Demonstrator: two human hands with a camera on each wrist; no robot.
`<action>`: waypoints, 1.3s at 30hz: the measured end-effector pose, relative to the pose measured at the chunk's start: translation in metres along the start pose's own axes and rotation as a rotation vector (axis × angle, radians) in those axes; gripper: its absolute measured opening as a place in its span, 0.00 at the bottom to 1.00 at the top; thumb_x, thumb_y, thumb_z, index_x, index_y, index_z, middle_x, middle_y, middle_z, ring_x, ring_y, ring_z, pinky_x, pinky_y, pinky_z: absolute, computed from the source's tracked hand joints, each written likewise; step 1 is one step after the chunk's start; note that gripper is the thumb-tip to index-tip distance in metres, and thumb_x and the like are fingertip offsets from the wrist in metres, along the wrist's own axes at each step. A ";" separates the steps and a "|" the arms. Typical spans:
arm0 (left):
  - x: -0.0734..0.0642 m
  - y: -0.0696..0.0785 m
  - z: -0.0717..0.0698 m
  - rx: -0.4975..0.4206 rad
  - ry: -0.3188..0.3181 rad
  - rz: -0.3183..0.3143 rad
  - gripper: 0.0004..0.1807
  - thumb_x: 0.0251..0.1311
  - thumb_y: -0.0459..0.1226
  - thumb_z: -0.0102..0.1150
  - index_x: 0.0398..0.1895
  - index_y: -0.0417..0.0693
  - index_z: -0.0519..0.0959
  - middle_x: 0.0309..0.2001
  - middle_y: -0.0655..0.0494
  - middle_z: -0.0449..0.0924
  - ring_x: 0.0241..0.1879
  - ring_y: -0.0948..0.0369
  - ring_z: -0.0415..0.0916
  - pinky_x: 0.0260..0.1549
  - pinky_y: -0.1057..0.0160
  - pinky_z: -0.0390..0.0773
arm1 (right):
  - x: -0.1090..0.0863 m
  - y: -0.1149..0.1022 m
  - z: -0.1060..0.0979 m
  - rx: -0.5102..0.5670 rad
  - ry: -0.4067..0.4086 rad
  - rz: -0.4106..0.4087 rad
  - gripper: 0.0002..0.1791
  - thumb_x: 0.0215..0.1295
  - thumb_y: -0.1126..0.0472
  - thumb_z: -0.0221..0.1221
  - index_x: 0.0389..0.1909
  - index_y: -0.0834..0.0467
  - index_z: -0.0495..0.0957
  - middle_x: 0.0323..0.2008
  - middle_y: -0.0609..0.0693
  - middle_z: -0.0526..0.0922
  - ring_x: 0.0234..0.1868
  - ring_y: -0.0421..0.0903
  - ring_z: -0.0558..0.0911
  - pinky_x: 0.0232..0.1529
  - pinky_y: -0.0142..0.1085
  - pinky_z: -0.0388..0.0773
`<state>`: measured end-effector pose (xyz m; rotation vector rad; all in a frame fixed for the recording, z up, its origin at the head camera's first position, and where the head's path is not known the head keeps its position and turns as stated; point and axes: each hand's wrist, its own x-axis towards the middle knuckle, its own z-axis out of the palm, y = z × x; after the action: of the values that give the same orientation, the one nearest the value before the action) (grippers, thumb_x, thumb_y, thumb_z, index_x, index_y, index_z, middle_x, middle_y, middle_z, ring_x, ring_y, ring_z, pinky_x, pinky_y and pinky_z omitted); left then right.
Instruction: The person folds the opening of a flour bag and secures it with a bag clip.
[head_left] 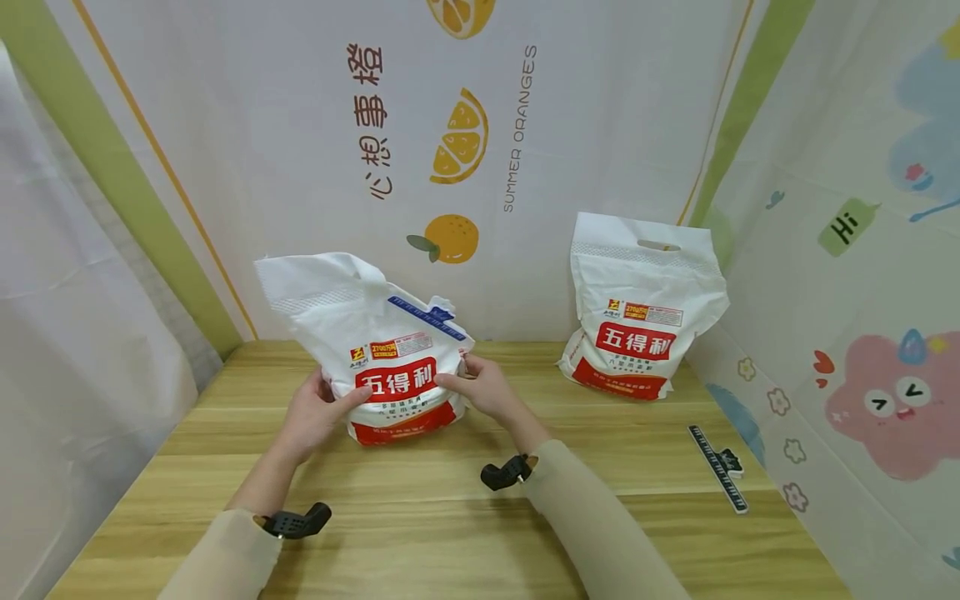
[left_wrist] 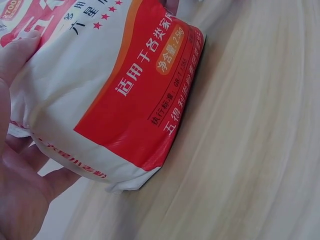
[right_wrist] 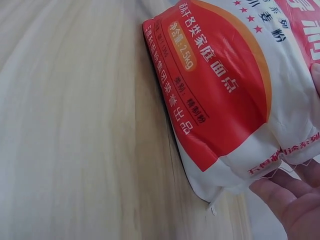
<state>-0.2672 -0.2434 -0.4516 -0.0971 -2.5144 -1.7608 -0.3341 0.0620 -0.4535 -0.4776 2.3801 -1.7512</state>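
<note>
A white and red flour bag point(head_left: 397, 358) is gripped from both sides, its bottom right at the tabletop and its top leaning left. A white and blue sealing clip point(head_left: 426, 317) sits across the bag's upper right corner. My left hand point(head_left: 318, 412) holds the left side, thumb on the printed front and fingers behind. On the opposite side my right hand point(head_left: 487, 387) grips the bag the same way. In the left wrist view, fingers point(left_wrist: 55, 182) spread behind the lower corner. The right wrist view shows fingers point(right_wrist: 280, 195) curving behind the bottom seam.
A second flour bag point(head_left: 637, 317) with a handle slot stands at the back right of the wooden table point(head_left: 450, 533). Near the right edge lies a black and white sealing clip point(head_left: 720, 471). Printed curtains point(head_left: 600, 108) enclose the back and sides.
</note>
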 end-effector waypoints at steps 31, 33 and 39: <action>0.018 -0.019 -0.043 0.031 0.105 -0.058 0.46 0.73 0.59 0.68 0.83 0.45 0.63 0.75 0.40 0.75 0.63 0.57 0.77 0.50 0.76 0.80 | 0.047 -0.022 0.045 -0.076 0.033 0.031 0.31 0.71 0.37 0.72 0.69 0.46 0.83 0.59 0.50 0.90 0.58 0.49 0.88 0.62 0.49 0.86; 0.019 -0.019 -0.045 0.028 0.112 -0.066 0.47 0.73 0.58 0.68 0.84 0.45 0.61 0.76 0.39 0.74 0.66 0.53 0.76 0.49 0.77 0.78 | 0.049 -0.025 0.048 -0.094 0.047 0.042 0.32 0.71 0.37 0.71 0.70 0.45 0.82 0.60 0.50 0.90 0.58 0.49 0.88 0.61 0.49 0.86; 0.024 -0.018 -0.050 0.029 0.140 -0.092 0.49 0.73 0.59 0.68 0.85 0.44 0.61 0.77 0.39 0.74 0.70 0.48 0.74 0.48 0.78 0.77 | 0.056 -0.034 0.055 -0.147 0.114 0.069 0.32 0.71 0.39 0.72 0.67 0.52 0.80 0.59 0.52 0.88 0.57 0.50 0.86 0.59 0.47 0.87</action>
<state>-0.2915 -0.2962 -0.4496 0.1416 -2.4799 -1.6978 -0.3645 -0.0162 -0.4342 -0.3173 2.5831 -1.6234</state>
